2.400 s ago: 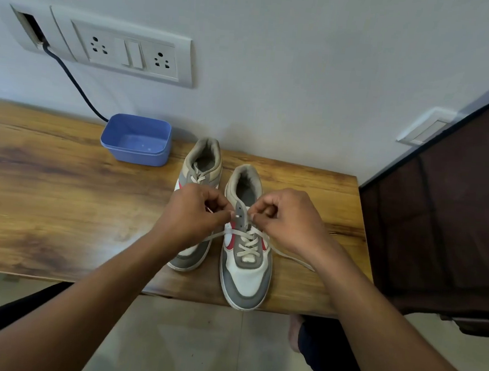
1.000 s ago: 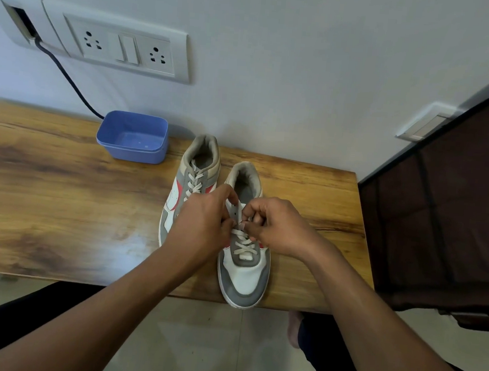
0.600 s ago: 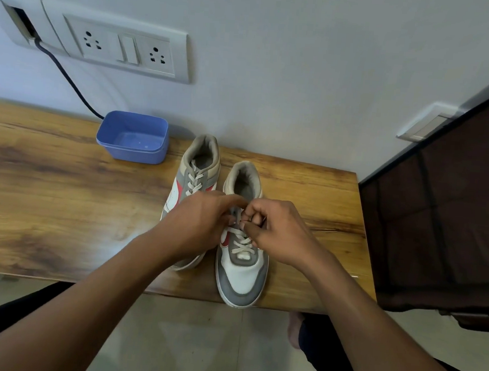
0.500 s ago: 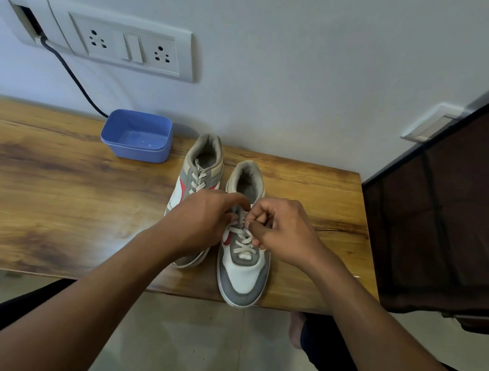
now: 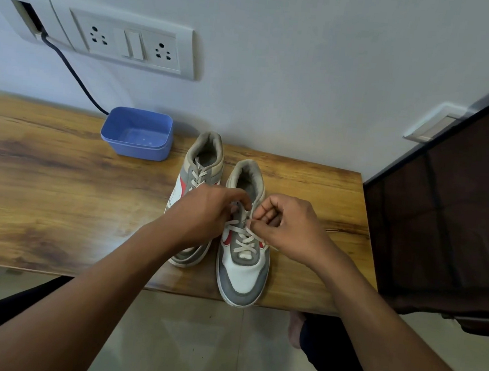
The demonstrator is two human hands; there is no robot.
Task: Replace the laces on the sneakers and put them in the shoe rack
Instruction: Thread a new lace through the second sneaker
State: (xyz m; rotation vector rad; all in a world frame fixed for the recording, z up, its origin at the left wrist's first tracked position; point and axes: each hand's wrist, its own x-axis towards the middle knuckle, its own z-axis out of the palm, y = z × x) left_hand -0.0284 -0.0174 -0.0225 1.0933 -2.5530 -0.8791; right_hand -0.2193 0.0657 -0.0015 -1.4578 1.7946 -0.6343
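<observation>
Open-topped blue tub [image 5: 137,133] by the wall, wooden table [image 5: 47,184], left sneaker [image 5: 202,164] beside right sneaker [image 5: 242,273] near its right end, right hand [image 5: 289,227] pinching the lace [image 5: 243,239], left hand [image 5: 206,214] curled at the eyelets, grasp hidden, sockets [image 5: 131,44] above.

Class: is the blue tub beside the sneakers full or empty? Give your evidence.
Empty: the blue tub is open-topped and its bare inner floor shows, with only tiny pale specks.

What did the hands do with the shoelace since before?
The loose lace that trailed over the table has been pulled in. The right hand now pinches it at the sneaker's upper eyelets, and the left hand is at the tongue. The other sneaker and the blue box stayed put.
</observation>
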